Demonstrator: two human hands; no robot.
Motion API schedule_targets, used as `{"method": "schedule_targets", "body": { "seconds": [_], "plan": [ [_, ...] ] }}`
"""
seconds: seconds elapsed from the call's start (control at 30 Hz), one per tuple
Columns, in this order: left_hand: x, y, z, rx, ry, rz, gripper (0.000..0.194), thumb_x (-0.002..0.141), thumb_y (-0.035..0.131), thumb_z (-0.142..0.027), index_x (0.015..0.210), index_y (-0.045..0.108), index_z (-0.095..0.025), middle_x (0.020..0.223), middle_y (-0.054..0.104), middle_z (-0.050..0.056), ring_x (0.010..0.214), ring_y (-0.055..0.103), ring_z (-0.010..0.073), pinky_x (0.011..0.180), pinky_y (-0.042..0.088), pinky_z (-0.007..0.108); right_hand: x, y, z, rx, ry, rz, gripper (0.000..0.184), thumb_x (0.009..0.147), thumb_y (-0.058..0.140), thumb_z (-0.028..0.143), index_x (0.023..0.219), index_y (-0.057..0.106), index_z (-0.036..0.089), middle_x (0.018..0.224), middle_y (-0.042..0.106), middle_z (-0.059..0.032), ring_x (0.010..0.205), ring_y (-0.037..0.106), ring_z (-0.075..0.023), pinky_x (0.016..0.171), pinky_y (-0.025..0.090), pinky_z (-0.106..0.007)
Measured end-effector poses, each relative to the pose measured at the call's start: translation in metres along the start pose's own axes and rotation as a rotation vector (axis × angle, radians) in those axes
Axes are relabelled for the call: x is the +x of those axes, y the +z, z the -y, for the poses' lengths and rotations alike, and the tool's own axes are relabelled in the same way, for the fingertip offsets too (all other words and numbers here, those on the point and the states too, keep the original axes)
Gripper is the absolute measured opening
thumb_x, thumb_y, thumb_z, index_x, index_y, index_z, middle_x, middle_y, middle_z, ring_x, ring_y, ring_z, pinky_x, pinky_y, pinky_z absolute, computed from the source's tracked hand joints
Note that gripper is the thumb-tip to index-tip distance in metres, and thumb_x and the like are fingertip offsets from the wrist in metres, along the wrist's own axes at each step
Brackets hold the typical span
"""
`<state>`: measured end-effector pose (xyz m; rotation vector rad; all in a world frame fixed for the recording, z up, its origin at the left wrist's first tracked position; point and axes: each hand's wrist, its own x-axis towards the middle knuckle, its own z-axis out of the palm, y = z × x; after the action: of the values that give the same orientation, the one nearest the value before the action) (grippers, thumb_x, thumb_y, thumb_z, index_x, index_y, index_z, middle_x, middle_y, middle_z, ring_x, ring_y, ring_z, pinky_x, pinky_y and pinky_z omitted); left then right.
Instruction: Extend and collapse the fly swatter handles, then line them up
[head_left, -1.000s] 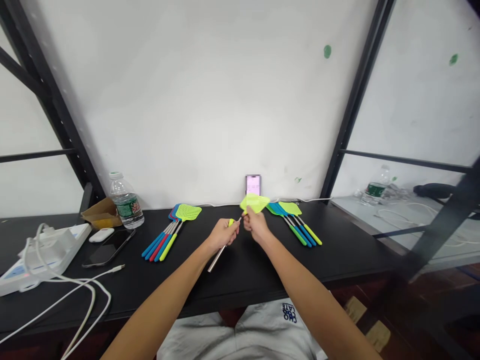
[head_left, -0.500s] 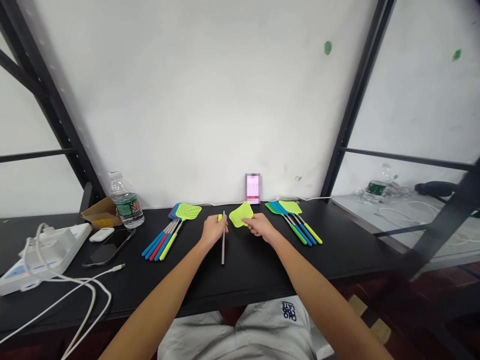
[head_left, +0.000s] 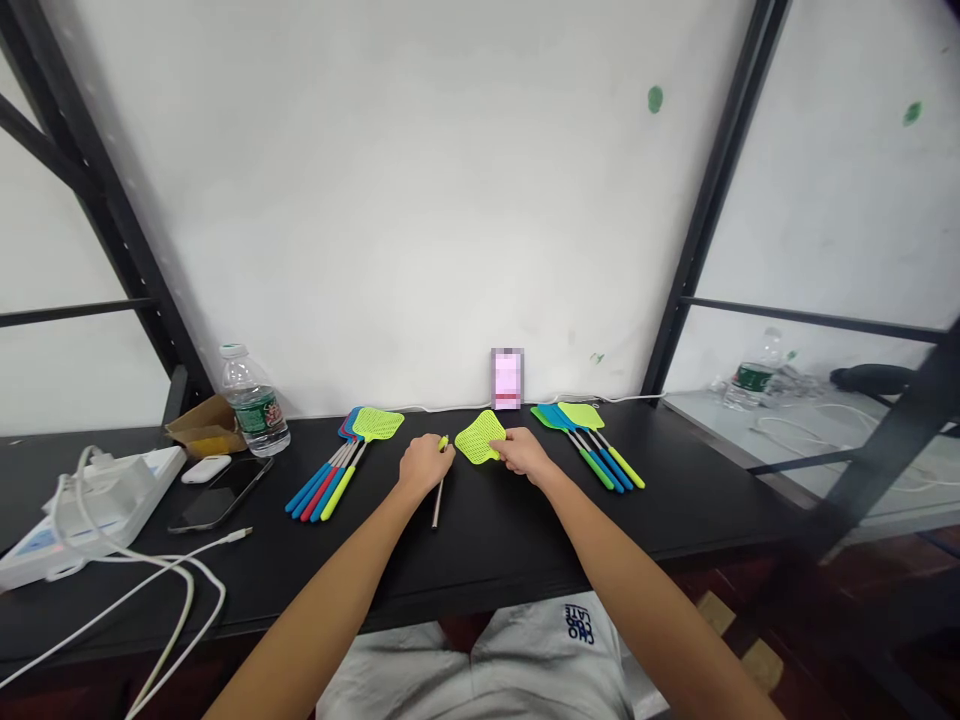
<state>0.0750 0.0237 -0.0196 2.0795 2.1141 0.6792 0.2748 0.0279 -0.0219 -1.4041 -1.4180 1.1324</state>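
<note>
While the left hand (head_left: 427,465) clasps a metal rod (head_left: 437,507), the right hand (head_left: 523,453) pinches a swatter head (head_left: 480,438). Swatters (head_left: 325,486) flank both.

the right hand (head_left: 523,455) pinches the stubby neck of a yellow-green perforated plastic swatter head (head_left: 480,438), and just left of that head the left hand (head_left: 424,463) grips a thin silver metal rod (head_left: 438,504) and a small yellow-green piece (head_left: 443,442). farther left of the head lies a fan of swatters with blue, red and yellow-green handles (head_left: 321,494); right of it lies another with green, blue and yellow-green handles (head_left: 604,463). behind it stands a pink-screened rectangular phone (head_left: 507,378).
</note>
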Motion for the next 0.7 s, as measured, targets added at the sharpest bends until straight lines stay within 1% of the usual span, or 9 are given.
{"method": "schedule_targets", "body": {
  "seconds": [0.13, 0.27, 0.37, 0.57, 0.7],
  "plan": [
    [-0.0004, 0.0013, -0.0016, 0.048, 0.017, 0.029, 0.026, 0.08, 0.046, -0.038, 0.081, 0.065, -0.02, 0.092, 0.068, 0.012, 0.087, 0.064, 0.0265, 0.065, 0.043, 0.029, 0.0015, 0.0006, -0.002, -0.089, -0.009, -0.031, 0.019, 0.069, 0.071, 0.021, 0.067, 0.053, 0.015, 0.048, 0.05, 0.0035, 0.033, 0.036, -0.0035, 0.033, 0.018, -0.017],
    [-0.0002, 0.0033, -0.0018, 0.07, 0.012, 0.03, 0.024, 0.079, 0.048, -0.038, 0.083, 0.064, -0.021, 0.093, 0.068, 0.011, 0.087, 0.065, 0.0266, 0.067, 0.044, 0.03, 0.0047, 0.0008, -0.0055, -0.144, -0.023, -0.067, 0.022, 0.065, 0.075, 0.02, 0.069, 0.054, 0.016, 0.048, 0.052, 0.0027, 0.032, 0.039, -0.0052, 0.033, 0.019, -0.018],
    [0.0, 0.0049, -0.0011, 0.092, 0.024, 0.022, 0.022, 0.077, 0.049, -0.036, 0.084, 0.063, -0.021, 0.094, 0.068, 0.011, 0.087, 0.065, 0.0273, 0.067, 0.045, 0.031, 0.0067, 0.0005, -0.0077, -0.195, -0.034, -0.08, 0.021, 0.065, 0.074, 0.021, 0.07, 0.054, 0.016, 0.05, 0.055, 0.001, 0.032, 0.041, -0.0069, 0.032, 0.021, -0.019],
    [-0.0009, 0.0036, -0.0013, 0.099, 0.048, 0.025, 0.022, 0.076, 0.049, -0.036, 0.082, 0.062, -0.02, 0.092, 0.068, 0.012, 0.086, 0.065, 0.029, 0.066, 0.046, 0.033, 0.0054, -0.0006, -0.0069, -0.261, -0.097, -0.009, 0.016, 0.068, 0.07, 0.027, 0.071, 0.061, 0.015, 0.055, 0.059, -0.0014, 0.032, 0.044, -0.008, 0.032, 0.027, -0.02],
    [-0.0017, 0.0017, -0.0026, 0.101, 0.049, 0.025, 0.021, 0.075, 0.048, -0.035, 0.082, 0.062, -0.02, 0.093, 0.068, 0.013, 0.086, 0.065, 0.0291, 0.065, 0.046, 0.033, 0.0032, -0.0006, -0.0041, -0.321, -0.115, -0.004, 0.02, 0.072, 0.068, 0.033, 0.066, 0.061, 0.014, 0.055, 0.06, -0.003, 0.032, 0.046, -0.0089, 0.035, 0.032, -0.021]
  ]
}}
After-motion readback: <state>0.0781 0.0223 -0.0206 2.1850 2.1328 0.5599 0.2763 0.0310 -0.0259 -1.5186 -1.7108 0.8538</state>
